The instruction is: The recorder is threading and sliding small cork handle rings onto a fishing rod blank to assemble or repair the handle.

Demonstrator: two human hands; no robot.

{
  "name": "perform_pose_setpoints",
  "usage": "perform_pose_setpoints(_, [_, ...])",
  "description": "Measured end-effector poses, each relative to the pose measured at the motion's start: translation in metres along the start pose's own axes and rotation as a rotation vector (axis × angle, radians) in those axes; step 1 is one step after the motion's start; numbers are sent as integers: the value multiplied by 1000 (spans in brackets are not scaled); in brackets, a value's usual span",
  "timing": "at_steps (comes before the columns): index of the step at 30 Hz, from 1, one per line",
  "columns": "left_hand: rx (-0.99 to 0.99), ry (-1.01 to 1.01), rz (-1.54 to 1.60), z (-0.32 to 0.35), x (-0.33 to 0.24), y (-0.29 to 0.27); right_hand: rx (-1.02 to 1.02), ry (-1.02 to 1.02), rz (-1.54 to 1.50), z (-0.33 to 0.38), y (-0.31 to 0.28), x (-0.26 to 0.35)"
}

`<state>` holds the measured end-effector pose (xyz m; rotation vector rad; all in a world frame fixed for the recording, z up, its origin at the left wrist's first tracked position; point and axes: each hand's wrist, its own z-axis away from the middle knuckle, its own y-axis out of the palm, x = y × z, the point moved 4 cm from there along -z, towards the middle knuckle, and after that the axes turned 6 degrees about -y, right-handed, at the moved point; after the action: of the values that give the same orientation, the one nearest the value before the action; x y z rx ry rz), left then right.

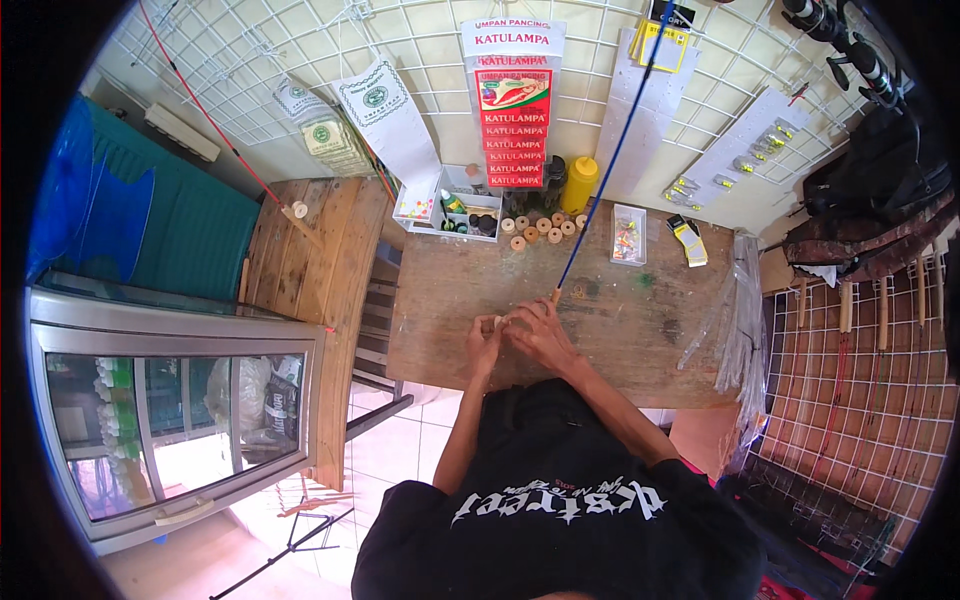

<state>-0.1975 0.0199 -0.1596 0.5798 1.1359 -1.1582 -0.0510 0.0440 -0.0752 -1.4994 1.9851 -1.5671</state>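
Both hands together above the near half of the bench, about midway along its length. Left hand curled, fingertips pinched round a small pale piece (too small to tell what it is). Right hand folded in against it, fingers bent and touching the left; whether closed on the rod end or only on the same small piece, cannot tell. Blue rod running from just beyond the right fingers, its light-coloured butt end right at the fingertips, slanting away over the far edge and up past the wire grid on the wall.

Outward now. Bare scuffed wood to the right of the hands, open all the way toward the right edge, where clear plastic sleeves hang over. Near edge just under the wrists, black shirt pressed close behind it. Left edge of the bench close to the left hand, then a gap down to the tiled floor.

Along the far edge: a row of wooden spools, a yellow bottle, a small clear box of coloured bits, a yellow-and-black tool. At the far left corner, a white tray with odds and ends. Red packets hanging above on the grid. Left of the bench, a wooden pallet top, then a glass-fronted cabinet.
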Motion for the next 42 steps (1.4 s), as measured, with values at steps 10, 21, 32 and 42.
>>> perform_pose_setpoints(10, [204,205,-493,3,-10,9,-884,614,-144,60,-17,-21])
perform_pose_setpoints(21, [343,384,-630,6,-13,47,-352,692,-793,53,-2,-75])
perform_pose_setpoints(32, [352,78,-193,-28,-27,62,-267,803,-738,56,22,-97])
perform_pose_setpoints(42, [648,67,40,-34,-45,94,-455,961,-910,63,32,-116])
